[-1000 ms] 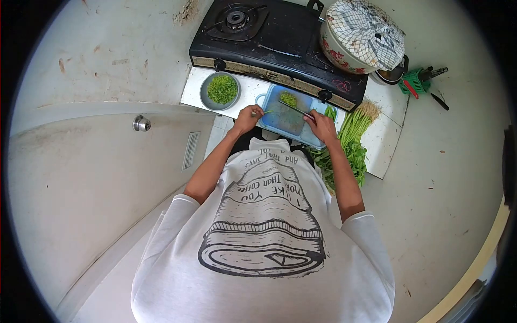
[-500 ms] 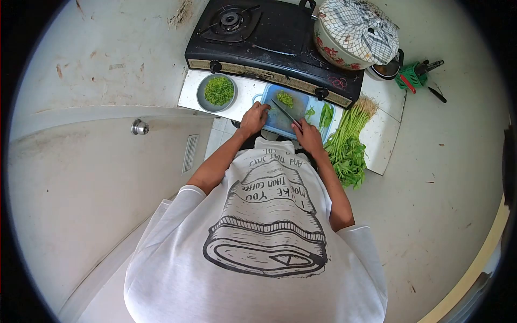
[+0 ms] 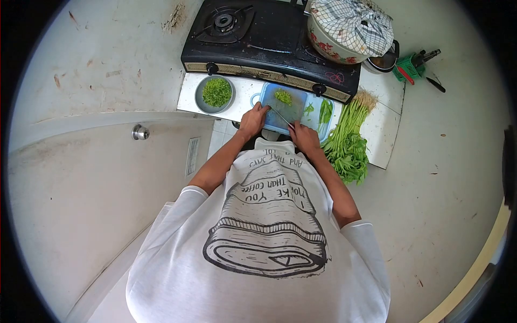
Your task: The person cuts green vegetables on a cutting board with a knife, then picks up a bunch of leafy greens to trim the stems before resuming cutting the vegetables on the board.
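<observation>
My right hand is closed round the handle of a knife, whose blade slants up and left over a blue cutting board. At the board's left side is my left hand, its fingers curled together right by the knife's tip; what they pinch, if anything, is too small to see. A little heap of chopped greens lies on the board just beyond the blade. To the right on the board are a few cut leaves and a small loose leaf.
Left of the board stands a grey bowl of chopped greens. A rooted bunch of leafy stalks lies on the right. Behind are a black gas stove and a cloth-covered pot. A green basket holds utensils at far right.
The knife blade has turned and lowered, bringing its tip to my left fingers. My right hand has shifted slightly left and down. The chopped heap looks the same.
</observation>
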Motion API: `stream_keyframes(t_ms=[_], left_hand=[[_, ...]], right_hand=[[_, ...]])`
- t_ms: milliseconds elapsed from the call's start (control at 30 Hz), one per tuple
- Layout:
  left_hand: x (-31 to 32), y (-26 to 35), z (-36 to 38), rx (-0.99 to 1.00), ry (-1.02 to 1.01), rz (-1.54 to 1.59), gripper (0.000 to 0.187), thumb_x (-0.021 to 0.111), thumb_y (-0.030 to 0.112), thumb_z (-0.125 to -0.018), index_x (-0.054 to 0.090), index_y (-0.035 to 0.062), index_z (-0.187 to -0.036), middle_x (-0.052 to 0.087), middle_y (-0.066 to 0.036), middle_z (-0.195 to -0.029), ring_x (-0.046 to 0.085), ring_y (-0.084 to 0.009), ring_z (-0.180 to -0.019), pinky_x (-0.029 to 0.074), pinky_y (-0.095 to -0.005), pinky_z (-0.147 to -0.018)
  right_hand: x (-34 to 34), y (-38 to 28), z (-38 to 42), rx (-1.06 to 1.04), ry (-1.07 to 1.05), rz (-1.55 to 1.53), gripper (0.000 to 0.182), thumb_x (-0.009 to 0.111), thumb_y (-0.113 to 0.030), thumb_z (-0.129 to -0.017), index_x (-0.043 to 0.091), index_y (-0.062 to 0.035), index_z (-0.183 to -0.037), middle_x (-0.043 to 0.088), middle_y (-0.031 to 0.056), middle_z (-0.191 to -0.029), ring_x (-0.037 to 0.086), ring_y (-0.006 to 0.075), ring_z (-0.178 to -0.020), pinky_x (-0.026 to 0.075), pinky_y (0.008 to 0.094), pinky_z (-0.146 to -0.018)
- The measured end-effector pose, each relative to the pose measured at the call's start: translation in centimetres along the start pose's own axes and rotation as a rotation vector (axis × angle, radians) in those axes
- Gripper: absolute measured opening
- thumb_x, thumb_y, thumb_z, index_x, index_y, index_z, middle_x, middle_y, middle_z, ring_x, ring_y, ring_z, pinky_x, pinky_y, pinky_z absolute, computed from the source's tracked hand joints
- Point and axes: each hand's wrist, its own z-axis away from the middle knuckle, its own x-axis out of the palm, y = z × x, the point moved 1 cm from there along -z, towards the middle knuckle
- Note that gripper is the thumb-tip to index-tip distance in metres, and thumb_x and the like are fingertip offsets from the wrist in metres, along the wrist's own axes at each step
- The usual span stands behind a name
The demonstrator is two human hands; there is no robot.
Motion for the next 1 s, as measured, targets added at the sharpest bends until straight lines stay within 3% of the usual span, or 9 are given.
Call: stream_keyframes(t_ms=[200, 500, 1000], left_hand=[[0.5, -0.5, 0.0, 0.044, 0.008, -0.023, 0.035, 0.057, 0.004, -0.093, 0.067, 0.0153, -0.125, 0.059, -0.015, -0.099, 0.069, -0.0382, -0.079, 0.058, -0.0486, -0.068], [0.1, 0.0, 0.3, 0.042, 0.026, -0.01, 0.034, 0.057, 0.003, -0.093, 0.067, 0.0146, -0.124, 0.059, -0.015, -0.099, 0.069, -0.0385, -0.079, 0.058, -0.0495, -0.067], [0.6, -0.5, 0.3, 0.04, 0.026, -0.006, 0.035, 0.057, 0.003, -0.091, 0.067, 0.0141, -0.123, 0.061, -0.015, -0.101, 0.069, -0.0394, -0.079, 0.058, -0.0504, -0.069]], right_hand=[[0.5, -0.7, -1.8, -0.02, -0.032, 0.082, 0.036, 0.052, -0.036, -0.105, 0.062, -0.0011, -0.104, 0.073, 0.021, -0.074, 0.074, 0.0415, -0.071, 0.059, 0.0524, -0.065], [1.1, -0.6, -2.1, 0.038, -0.093, 0.065, 0.04, 0.051, -0.038, -0.104, 0.065, -0.0002, -0.107, 0.074, 0.0237, -0.082, 0.074, 0.0427, -0.075, 0.059, 0.054, -0.07], [1.8, -1.6, -2.2, 0.017, -0.076, 0.041, 0.043, 0.049, -0.04, -0.105, 0.066, 0.0003, -0.103, 0.073, 0.0247, -0.079, 0.074, 0.0432, -0.074, 0.06, 0.0538, -0.068]])
